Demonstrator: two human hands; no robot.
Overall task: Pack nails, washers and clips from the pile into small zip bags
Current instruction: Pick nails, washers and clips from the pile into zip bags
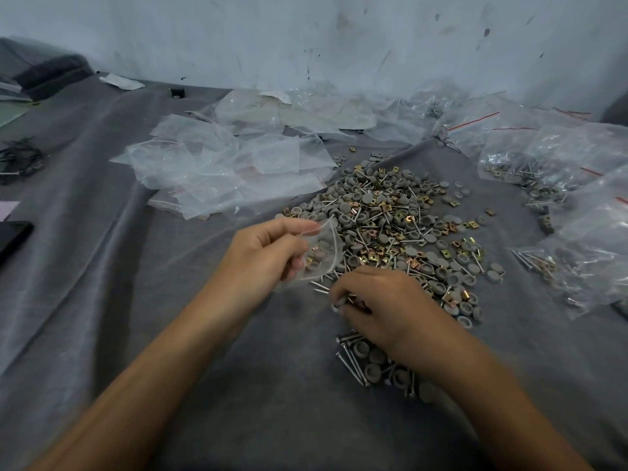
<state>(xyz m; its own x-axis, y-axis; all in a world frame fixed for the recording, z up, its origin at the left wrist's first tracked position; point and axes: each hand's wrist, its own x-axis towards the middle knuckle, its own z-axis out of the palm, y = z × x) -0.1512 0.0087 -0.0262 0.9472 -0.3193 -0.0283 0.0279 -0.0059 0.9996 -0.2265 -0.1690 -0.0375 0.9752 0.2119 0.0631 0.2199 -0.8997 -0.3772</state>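
the likeliest slip was a spill: the left hand (261, 253) pinched the small zip bag (321, 253) by one edge only, so its limp mouth could sag shut or snag on sharp points. the right hand (377, 300), fingers curled, gripped a few nails (350, 298) just below that bag, at the near edge of the pile (390, 226). the bag held some washers and a brass clip. empty bags (217, 168) lay beyond the left hand; filled bags (543, 154) sat well right of the right hand.
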